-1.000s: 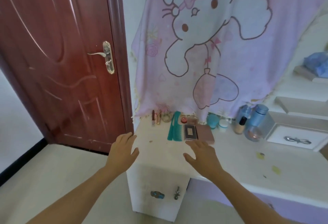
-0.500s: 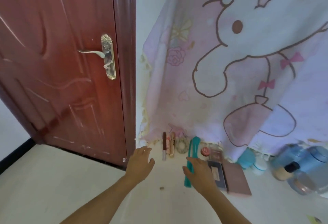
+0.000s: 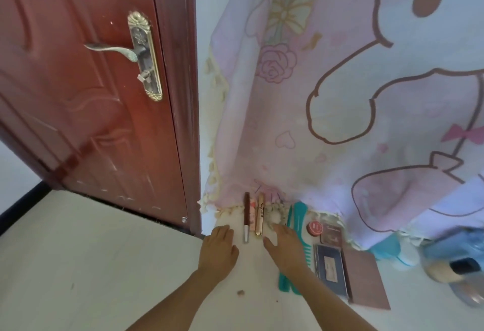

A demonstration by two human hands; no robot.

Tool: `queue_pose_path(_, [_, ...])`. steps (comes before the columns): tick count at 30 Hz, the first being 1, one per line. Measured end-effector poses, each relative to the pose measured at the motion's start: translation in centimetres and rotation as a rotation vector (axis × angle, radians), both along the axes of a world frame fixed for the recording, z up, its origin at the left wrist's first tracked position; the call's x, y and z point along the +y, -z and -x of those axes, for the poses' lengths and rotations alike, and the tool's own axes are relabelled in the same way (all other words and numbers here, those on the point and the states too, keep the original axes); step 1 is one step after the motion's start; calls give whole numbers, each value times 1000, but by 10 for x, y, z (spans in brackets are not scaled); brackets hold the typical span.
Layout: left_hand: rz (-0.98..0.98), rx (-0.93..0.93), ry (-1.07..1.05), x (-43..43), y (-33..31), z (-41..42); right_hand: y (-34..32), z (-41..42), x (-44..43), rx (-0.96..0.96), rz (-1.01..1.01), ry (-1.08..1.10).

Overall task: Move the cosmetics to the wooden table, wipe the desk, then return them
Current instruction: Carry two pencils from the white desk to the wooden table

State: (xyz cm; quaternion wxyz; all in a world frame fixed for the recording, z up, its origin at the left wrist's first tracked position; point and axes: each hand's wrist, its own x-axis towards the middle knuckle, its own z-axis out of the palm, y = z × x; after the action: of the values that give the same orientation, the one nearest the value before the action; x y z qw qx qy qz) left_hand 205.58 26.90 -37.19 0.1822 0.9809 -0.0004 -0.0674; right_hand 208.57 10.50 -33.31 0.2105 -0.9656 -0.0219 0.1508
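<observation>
Cosmetics lie along the back of the white desk (image 3: 251, 304) under a hanging pink cloth. A dark red pen-like tube (image 3: 246, 216) and a gold tube (image 3: 259, 214) lie side by side. Right of them are a beaded ring (image 3: 277, 210), a teal comb (image 3: 296, 215), a small red round tin (image 3: 314, 227), a dark palette (image 3: 330, 269) and a brown flat case (image 3: 366, 279). My left hand (image 3: 218, 248) is open, just left of the red tube. My right hand (image 3: 284, 248) is open, its fingers reaching beside the gold tube and over the comb.
A red-brown door (image 3: 91, 95) with a metal handle (image 3: 125, 51) stands at the left, beside the desk's left edge. The pink cartoon cloth (image 3: 353, 81) hangs behind the desk. Blurred blue and tan bottles (image 3: 450, 260) sit at the right. Pale floor (image 3: 78, 265) lies lower left.
The view has closed in on the desk's back left corner. Both hands have reached further forward, the left nearing the red tube and the right moving from the comb toward the gold tube.
</observation>
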Motion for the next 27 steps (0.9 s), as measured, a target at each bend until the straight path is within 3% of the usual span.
queue_pose_path(4, [-66, 19, -27, -7, 6, 4, 5, -19, 13, -55, 81, -54])
queue_pose_path(13, [-162, -190, -116, -16, -7, -10, 21, -44, 20, -21, 261, -6])
queue_pose_path(15, [-174, -156, -166, -19, -10, -17, 24, -45, 15, -13, 277, -21])
queue_pose_path(18, [-174, 62, -296, -30, -16, -32, 25, -45, 3, -15, 264, -4])
queue_pose_path(22, [-102, 101, -416, -52, -6, -42, 22, -43, -9, -71, 153, 52])
queue_pose_path(27, [-86, 136, -446, -63, -2, -56, 16, -43, -18, -133, 160, 41])
